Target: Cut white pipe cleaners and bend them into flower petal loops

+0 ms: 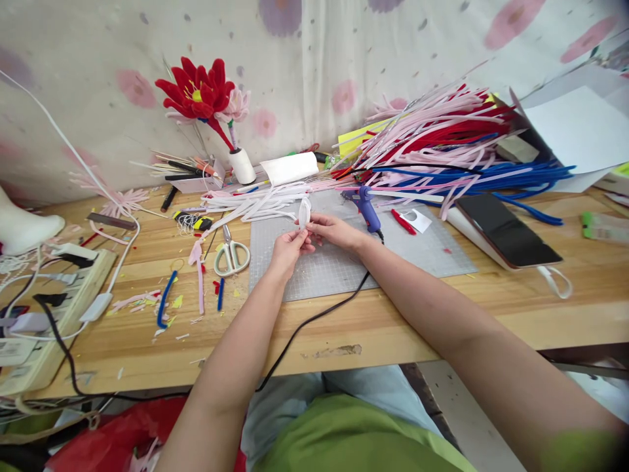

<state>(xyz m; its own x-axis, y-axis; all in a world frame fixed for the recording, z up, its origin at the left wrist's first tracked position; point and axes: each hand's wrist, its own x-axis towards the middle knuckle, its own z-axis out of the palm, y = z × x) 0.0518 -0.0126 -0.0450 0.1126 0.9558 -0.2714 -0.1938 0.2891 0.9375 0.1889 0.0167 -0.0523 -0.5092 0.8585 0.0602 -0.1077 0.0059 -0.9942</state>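
A small white petal-shaped piece [304,211] stands upright between my fingertips, over the grey cutting mat [324,278]. My left hand [289,248] pinches its lower end. Beside it my right hand [331,231] holds the same piece from the right, fingers closed. A purple glue gun [366,206] lies on the mat to the right of my hands. White fuzzy stems [265,202] lie just behind and left of the piece. Green-handled scissors [231,257] rest left of the mat.
A red flower [196,92] stands in a white holder [242,166] at the back. Bundled coloured stems [432,144] fill the back right, near a phone [508,229]. A power strip [73,314] sits far left. A black cable [314,318] crosses the front edge.
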